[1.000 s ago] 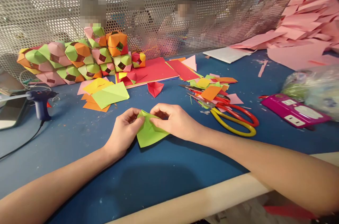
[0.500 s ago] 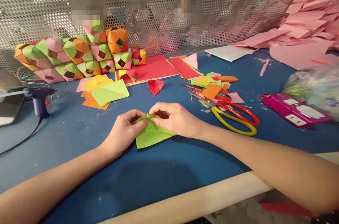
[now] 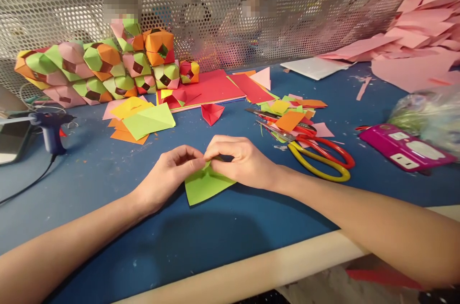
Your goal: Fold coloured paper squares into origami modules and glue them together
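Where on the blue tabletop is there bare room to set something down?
Mostly bare: between the left hand and the glue gun, and between the green paper and the pale front edge. Crowded: the far side, with paper balls, red sheets, scraps and scissors.

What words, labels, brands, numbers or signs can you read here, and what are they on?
None can be read.
Magenta box: any print on its pale panels is too small to read.
Held green paper: no lettering shows.
Blue glue gun: no marking legible.
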Tool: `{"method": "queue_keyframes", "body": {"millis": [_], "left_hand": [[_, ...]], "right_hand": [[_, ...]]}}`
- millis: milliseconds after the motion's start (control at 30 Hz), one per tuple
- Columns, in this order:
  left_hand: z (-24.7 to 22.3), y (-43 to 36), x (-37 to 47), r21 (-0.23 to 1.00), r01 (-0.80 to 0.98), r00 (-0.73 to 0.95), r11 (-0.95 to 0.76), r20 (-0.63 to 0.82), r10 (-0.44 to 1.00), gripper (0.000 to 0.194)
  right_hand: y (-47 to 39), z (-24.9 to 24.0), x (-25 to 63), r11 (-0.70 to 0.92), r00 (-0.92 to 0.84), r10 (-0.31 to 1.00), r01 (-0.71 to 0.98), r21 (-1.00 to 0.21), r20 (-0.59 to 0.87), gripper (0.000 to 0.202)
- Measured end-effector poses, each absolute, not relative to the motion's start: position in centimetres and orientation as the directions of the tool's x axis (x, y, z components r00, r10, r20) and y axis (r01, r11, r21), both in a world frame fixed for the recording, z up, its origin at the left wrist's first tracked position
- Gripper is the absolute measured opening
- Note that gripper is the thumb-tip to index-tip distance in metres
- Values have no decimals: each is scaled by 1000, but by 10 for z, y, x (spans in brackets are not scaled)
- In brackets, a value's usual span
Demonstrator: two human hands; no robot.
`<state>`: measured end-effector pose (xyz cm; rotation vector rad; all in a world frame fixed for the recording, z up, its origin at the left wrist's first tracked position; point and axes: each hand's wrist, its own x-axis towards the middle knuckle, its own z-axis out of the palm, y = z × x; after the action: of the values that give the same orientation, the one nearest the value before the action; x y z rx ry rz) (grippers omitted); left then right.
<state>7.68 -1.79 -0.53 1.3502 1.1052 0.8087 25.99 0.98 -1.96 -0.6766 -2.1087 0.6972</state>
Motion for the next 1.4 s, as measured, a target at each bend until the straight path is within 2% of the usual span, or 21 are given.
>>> {"method": "queue_keyframes", "body": {"millis": [133, 400, 533, 833, 933, 1067, 1400], "left_hand": [[-2, -19, 78, 978, 171, 334, 122, -174, 926, 21], [-3, -19, 79, 972, 202, 298, 117, -175, 938, 20], [-4, -20, 79, 969, 226, 280, 102, -165, 946, 18], [-6, -21, 79, 943, 331, 204, -10, -61, 977, 12], [-7, -21, 80, 937, 346, 183, -41, -24, 983, 12], [-8, -22, 80, 931, 360, 184, -64, -3, 983, 12], [-8, -20, 80, 912, 410, 203, 17, -109, 973, 16]], "right_hand": [[10, -21, 260, 713, -531, 661, 224, -664, 530, 13], [10, -14, 261, 528, -535, 780, 283, -801, 325, 7], [10, -13, 261, 453, -564, 785, 241, -858, 256, 6], [5, -5, 263, 394, -621, 762, 220, -892, 184, 15], [3, -5, 262, 426, -570, 797, 292, -856, 201, 12], [3, -7, 261, 529, -537, 797, 404, -747, 275, 6], [5, -7, 261, 637, -553, 742, 406, -656, 379, 12]]}}
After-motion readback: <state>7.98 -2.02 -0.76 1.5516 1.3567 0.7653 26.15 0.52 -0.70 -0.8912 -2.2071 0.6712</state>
